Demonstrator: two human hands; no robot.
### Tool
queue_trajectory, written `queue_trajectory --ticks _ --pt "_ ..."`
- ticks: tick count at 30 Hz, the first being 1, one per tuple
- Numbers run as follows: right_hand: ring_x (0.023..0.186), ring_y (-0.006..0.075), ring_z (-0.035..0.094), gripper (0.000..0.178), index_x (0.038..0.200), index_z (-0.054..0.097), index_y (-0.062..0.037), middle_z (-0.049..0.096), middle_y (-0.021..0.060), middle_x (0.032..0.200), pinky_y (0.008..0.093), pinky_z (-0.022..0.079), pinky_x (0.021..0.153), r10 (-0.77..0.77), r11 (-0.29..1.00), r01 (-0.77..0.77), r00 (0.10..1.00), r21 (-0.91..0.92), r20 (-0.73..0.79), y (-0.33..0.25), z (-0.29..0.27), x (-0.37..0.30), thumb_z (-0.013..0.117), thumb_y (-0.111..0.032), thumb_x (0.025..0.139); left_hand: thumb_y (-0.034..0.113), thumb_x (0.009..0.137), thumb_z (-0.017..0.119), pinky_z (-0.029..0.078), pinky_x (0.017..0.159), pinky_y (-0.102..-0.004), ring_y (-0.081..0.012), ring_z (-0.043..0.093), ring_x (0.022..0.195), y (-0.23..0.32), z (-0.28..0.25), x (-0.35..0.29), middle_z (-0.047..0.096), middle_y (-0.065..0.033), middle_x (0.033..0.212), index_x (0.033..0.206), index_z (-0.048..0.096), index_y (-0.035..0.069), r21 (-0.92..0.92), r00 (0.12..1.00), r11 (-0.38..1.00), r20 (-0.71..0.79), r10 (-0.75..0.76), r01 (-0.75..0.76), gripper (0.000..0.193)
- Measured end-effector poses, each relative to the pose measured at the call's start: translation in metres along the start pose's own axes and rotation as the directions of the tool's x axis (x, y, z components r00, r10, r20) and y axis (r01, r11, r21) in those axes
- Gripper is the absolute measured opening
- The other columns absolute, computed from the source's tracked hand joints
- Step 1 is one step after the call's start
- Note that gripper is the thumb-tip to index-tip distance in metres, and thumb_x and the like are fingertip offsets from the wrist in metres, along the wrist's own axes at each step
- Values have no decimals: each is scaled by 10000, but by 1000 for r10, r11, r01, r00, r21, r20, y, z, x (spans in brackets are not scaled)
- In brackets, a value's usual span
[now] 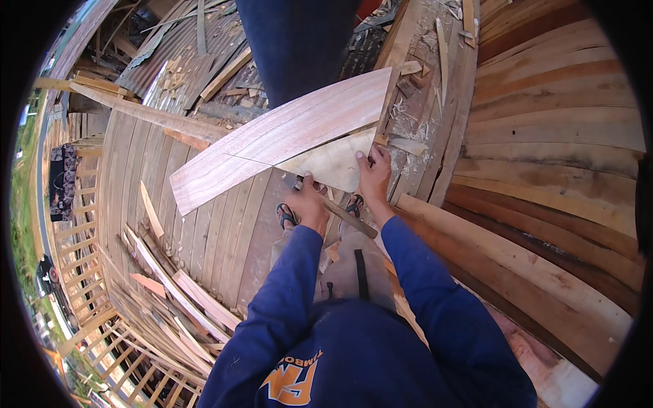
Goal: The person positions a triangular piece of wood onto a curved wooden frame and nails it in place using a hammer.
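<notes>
A pale triangular piece of board (328, 162) lies against the near edge of a wide pinkish plank (279, 132), near its right end. My right hand (375, 178) grips the triangle's right corner, thumb on top. A hammer is in my left hand (307, 204); its metal head (292, 181) shows by the fingers and its wooden handle (357, 224) slants down to the right. The left thumb touches the triangle's lower edge. A thin dark line crosses the plank from near the triangle's left tip.
Long boards (551, 149) are stacked at the right. Wood strips and offcuts (180, 292) lie at lower left beside a slatted railing (81, 238). Shavings and scraps (416, 95) cover the bench at the far side. A dark blue trouser-like shape (296, 47) stands beyond the plank.
</notes>
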State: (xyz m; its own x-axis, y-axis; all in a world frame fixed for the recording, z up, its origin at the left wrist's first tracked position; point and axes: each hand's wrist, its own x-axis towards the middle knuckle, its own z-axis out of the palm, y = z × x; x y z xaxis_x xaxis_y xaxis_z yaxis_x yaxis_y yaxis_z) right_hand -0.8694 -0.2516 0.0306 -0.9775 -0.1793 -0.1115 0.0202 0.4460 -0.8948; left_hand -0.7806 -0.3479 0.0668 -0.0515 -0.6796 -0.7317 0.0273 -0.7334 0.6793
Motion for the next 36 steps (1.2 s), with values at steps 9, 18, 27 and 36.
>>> queue_trajectory --ticks 9,18,27,36 --pt "1136 354 562 377 1239 628 19 565 224 1226 407 479 943 -29 997 31 999 -64 47 1 -8 -4 656 -176 917 38 928 609 594 567 -364 -258 685 771 -10 -3 8 653 -135 934 1070 548 -38 -14 1000 1000 -8 -16 16 173" --pt "516 113 546 315 1214 649 21 658 87 898 296 449 481 -21 992 19 1000 123 10 2 -8 -10 659 -109 928 23 910 603 589 556 -371 -288 699 786 -10 -2 2 641 -149 987 1100 523 -23 67 998 998 -54 10 -6 211" --pt "543 68 521 346 1258 643 6 684 46 849 260 423 479 67 986 -76 995 148 67 23 -9 -2 659 -82 924 0 905 582 586 591 -399 -318 690 803 0 9 -12 628 -161 1017 1124 507 17 51 997 997 -47 -62 65 232" --pt "900 178 694 380 1206 643 84 726 155 1046 295 542 811 209 936 -245 964 254 162 18 -16 6 712 -85 873 13 903 592 574 748 -371 -271 654 883 -1 6 -24 611 -150 1023 1122 519 -21 -112 998 991 -5 -70 69 234"
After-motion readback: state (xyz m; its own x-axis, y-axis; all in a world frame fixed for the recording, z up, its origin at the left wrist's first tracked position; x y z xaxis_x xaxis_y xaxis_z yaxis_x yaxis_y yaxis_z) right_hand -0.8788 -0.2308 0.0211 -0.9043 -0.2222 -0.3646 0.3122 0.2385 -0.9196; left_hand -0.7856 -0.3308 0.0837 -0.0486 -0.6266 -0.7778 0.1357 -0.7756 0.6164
